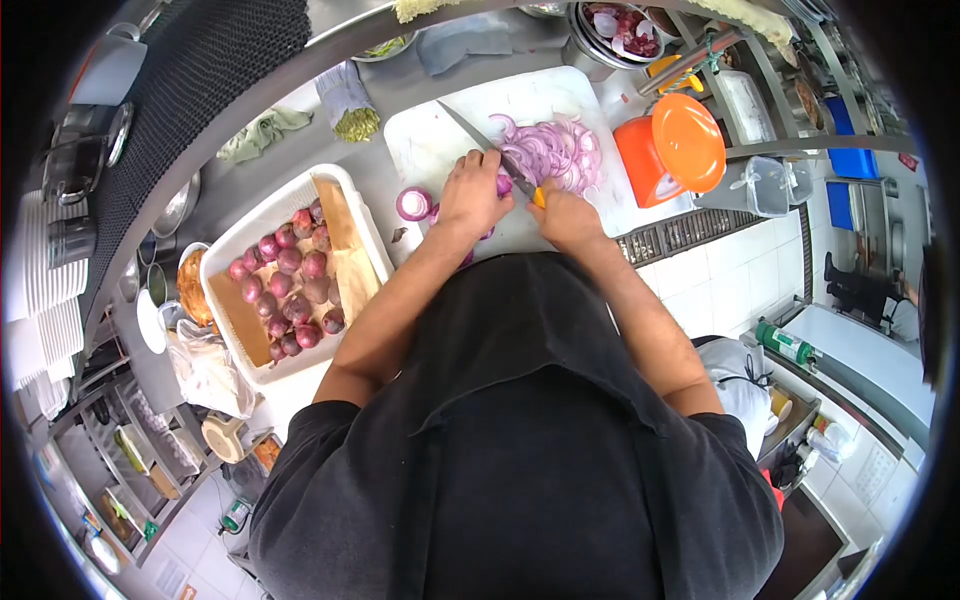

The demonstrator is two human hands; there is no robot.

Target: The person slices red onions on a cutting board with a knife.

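I see right hand point(568, 218) clenched round a yellow-handled knife point(466, 125), long tapered metal blade; left hand point(472, 195) grasping a round purple onion point(504, 185) on the flat white board point(425, 150). Thin curled slices point(560, 152) heaped beside the blade.

The left hand point(473, 195) covers most of the onion piece point(504, 186) under its fingers, so only a bit of purple peeks out. The right hand point(573, 222) hides most of the yellow handle of the knife point(468, 127), and the tips of its fingers are tucked out of sight. More onion bits point(487, 234) are partly behind the left arm. Black clothes point(540, 440) cover the near edge of the white board point(425, 145). A pale yellow lump point(415, 9) is cut off up top. The words on the green bottle point(785, 343) are too tiny to read.
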